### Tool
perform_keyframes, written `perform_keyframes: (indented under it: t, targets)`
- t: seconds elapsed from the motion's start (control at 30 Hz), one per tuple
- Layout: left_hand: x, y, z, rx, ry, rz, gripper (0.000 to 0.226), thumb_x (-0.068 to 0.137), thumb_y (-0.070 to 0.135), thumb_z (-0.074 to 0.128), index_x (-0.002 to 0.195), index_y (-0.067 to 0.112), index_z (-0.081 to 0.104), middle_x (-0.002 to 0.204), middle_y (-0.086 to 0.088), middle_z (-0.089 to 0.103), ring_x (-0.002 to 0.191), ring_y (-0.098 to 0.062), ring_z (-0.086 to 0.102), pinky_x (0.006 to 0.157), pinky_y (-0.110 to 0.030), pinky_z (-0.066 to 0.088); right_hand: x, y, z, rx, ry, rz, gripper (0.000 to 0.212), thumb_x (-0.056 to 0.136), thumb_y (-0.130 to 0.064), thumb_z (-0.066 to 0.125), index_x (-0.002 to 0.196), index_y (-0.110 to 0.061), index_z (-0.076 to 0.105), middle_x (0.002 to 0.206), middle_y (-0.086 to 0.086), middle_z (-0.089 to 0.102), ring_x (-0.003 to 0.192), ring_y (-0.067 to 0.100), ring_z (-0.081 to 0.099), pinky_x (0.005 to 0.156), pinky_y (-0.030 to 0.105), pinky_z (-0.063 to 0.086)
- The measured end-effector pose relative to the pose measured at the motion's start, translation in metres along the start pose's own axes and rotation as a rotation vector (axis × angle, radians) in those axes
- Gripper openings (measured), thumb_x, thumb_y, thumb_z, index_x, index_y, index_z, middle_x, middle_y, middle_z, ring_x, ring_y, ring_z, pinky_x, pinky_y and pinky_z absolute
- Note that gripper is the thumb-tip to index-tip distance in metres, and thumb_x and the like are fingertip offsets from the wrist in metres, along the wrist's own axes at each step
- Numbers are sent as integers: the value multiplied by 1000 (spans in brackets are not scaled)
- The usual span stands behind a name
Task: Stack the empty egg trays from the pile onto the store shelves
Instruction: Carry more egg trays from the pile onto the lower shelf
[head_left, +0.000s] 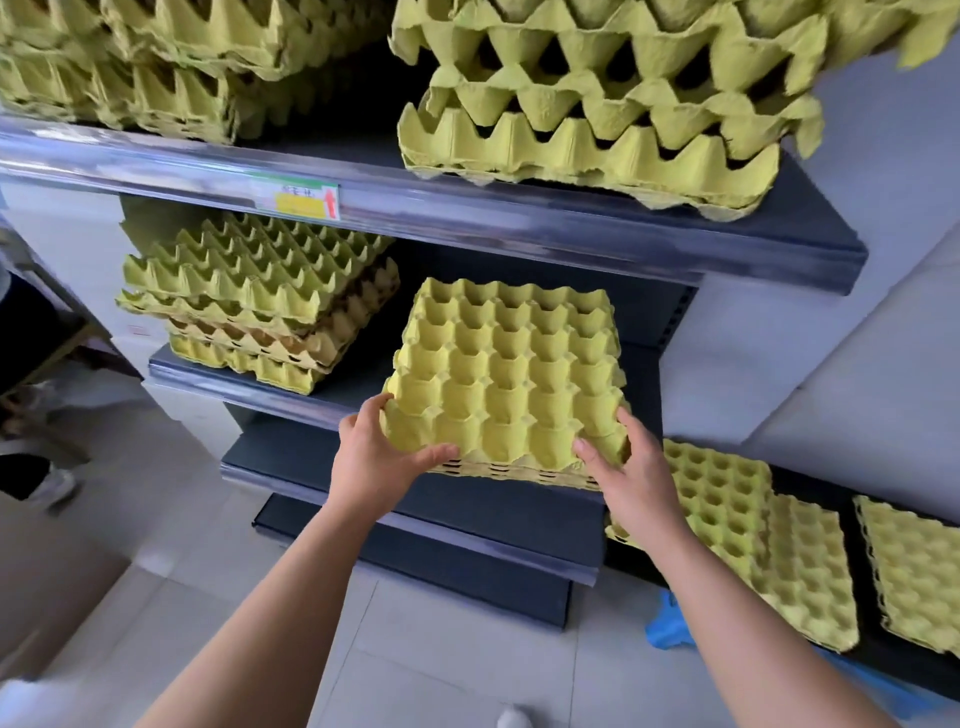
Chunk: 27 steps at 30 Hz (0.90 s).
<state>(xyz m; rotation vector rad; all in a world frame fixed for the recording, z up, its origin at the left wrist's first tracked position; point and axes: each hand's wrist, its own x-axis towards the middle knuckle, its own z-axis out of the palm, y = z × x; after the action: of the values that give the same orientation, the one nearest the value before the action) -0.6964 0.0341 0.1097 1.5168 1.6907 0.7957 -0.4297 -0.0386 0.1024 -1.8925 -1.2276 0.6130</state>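
Stack of yellow-green bumpy paper egg trays (509, 379) over front of dark grey metal middle shelf (358, 389). Left hand (382, 460) grip clenched on near left corner, right hand (636, 480) grip on near right corner. Second tray pile (254, 296) beside it on left, apart. Big tray piles (597, 119) on top shelf (571, 228). Flat trays (753, 545) low right, blue thing (670, 629) on floor (441, 649)

Matt, rough pulp-paper trays (506, 374); glossy shelf edge (467, 218)
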Motion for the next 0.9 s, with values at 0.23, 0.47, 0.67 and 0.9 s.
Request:
perform_keyframes:
  t: [0.23, 0.47, 0.67, 0.9]
  targets:
    - [57, 0, 43, 58, -74, -22, 112, 51, 63, 86, 144, 30, 34, 129, 1, 40, 98, -14, 46, 81, -29, 39, 45, 29, 9, -42, -18, 82, 76, 87, -49, 61, 148, -18, 29, 151, 5, 32, 136, 17, 33, 98, 20, 25]
    - [104, -7, 80, 114, -123, -43, 115, 51, 63, 85, 146, 27, 32, 131, -3, 40, 98, -16, 46, 80, -32, 42, 90, 61, 22, -109, -112, 139, 83, 86, -56, 58, 150, -18, 24, 151, 6, 31, 135, 19, 35, 96, 21, 25]
    - [123, -15, 96, 123, -171, -41, 110, 58, 56, 86, 147, 26, 29, 137, -5, 35, 98, -17, 45, 82, -32, 41, 105, 71, 34, -163, -155, 175, 85, 87, -53, 59, 152, -16, 19, 153, 8, 28, 137, 21, 33, 103, 25, 27]
    - [121, 4, 89, 397, -144, 148, 88, 71, 56, 76, 140, 14, 39, 138, -14, 42, 125, -36, 42, 103, -48, 39, 98, 51, 28, -274, -34, 130, 65, 90, -40, 60, 145, -13, 37, 143, 10, 40, 125, 23, 45, 96, 24, 33]
